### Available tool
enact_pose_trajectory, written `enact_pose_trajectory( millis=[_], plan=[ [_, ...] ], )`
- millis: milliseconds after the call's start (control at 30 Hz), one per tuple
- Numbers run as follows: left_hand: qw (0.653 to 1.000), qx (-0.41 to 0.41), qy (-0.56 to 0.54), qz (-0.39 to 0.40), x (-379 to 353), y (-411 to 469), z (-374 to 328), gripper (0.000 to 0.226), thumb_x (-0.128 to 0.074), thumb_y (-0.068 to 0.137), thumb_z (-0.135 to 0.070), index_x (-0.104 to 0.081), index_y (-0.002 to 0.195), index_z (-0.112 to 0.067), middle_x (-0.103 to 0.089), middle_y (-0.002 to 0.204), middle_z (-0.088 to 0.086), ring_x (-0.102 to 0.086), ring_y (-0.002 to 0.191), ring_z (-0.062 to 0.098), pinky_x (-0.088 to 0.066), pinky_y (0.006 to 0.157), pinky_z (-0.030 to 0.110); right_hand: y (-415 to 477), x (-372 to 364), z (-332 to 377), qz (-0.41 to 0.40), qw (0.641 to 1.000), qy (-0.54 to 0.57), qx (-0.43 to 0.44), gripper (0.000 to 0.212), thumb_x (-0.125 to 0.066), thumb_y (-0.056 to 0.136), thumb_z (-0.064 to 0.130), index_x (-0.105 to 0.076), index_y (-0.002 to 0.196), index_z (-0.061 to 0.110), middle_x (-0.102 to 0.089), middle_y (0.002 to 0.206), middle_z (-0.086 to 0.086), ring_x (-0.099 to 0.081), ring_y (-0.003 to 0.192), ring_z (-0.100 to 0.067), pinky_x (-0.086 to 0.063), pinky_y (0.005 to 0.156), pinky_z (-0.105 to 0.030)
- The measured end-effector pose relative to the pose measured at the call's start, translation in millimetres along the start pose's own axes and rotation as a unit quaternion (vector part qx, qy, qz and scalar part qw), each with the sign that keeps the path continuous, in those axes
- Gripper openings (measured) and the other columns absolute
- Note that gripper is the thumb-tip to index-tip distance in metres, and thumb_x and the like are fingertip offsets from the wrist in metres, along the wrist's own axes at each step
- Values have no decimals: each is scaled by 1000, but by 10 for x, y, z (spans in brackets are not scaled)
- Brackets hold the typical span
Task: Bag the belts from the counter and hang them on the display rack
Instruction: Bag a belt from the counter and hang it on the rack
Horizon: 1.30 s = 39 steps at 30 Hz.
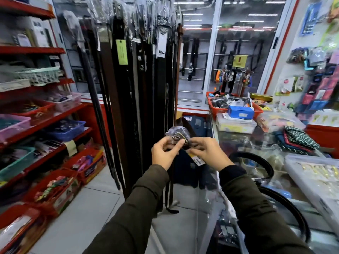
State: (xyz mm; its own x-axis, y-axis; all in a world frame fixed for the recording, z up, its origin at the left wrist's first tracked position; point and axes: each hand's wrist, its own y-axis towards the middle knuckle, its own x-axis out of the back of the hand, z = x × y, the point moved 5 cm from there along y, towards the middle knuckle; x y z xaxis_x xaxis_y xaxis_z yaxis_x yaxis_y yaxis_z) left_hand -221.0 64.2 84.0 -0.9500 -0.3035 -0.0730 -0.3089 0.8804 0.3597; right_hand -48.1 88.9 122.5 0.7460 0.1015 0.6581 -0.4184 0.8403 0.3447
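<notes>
Both my hands hold a dark belt at chest height in front of the display rack [139, 52]. The belt's buckle end [178, 133] is wrapped in a clear plastic bag and stands just above my fingers. My left hand [165, 152] pinches the bag from the left, my right hand [207, 153] grips it from the right, and a yellow-and-black tag [197, 159] hangs under my right fingers. The belt's strap [169, 195] dangles down between my forearms toward the floor. Two more black belts [264, 162] lie curled on the glass counter [238, 143] at the right.
Many bagged belts hang on the rack just behind my hands. Red shelves [45, 123] with baskets of small goods line the left side. The counter carries a red basket [236, 105], a blue box, folded cloth and a clear tray [311, 173]. White tiled floor lies below.
</notes>
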Motion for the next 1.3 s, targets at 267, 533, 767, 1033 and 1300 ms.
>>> enact_pose_trajectory(
  millis=[267,533,767,1033,1300],
  plan=[
    [999,4,4,-34,409,126,-140,16,-88,77,-17,-76,88,-12,-75,81,17,-69,74,15,-60,65,32,215,-323,240,-44,994,101,20,22,-85,77,34,-78,98,32,-77,88,13,-74,82,2,-58,72,-13],
    [992,-20,-93,-89,768,361,-565,22,-91,72,-23,-78,90,-21,-81,84,2,-79,86,21,-66,74,40,511,-429,654,-45,969,236,51,21,-81,84,23,-78,104,25,-80,99,2,-76,98,-12,-61,90,-34],
    [991,-62,-84,-85,1110,576,-925,10,-79,84,-27,-83,93,-26,-82,97,5,-76,101,27,-62,79,35,970,-514,1253,-92,911,397,60,20,-79,84,11,-79,104,15,-82,95,-5,-78,94,-15,-62,77,-24],
    [981,-117,-122,-98,1448,946,-1799,16,-68,93,-4,-75,106,-9,-82,89,-1,-78,86,13,-63,72,24,1488,-215,2172,-108,888,427,131,21,-86,77,18,-82,97,11,-82,91,-9,-80,89,-22,-64,76,-34],
    [966,-180,-127,-138,1808,1257,-2713,20,-71,93,-15,-76,112,-10,-79,107,9,-76,94,17,-63,72,26,1887,32,3111,-84,857,477,178,24,-82,80,9,-78,102,0,-80,95,-19,-79,89,-29,-65,69,-32]
  ],
)
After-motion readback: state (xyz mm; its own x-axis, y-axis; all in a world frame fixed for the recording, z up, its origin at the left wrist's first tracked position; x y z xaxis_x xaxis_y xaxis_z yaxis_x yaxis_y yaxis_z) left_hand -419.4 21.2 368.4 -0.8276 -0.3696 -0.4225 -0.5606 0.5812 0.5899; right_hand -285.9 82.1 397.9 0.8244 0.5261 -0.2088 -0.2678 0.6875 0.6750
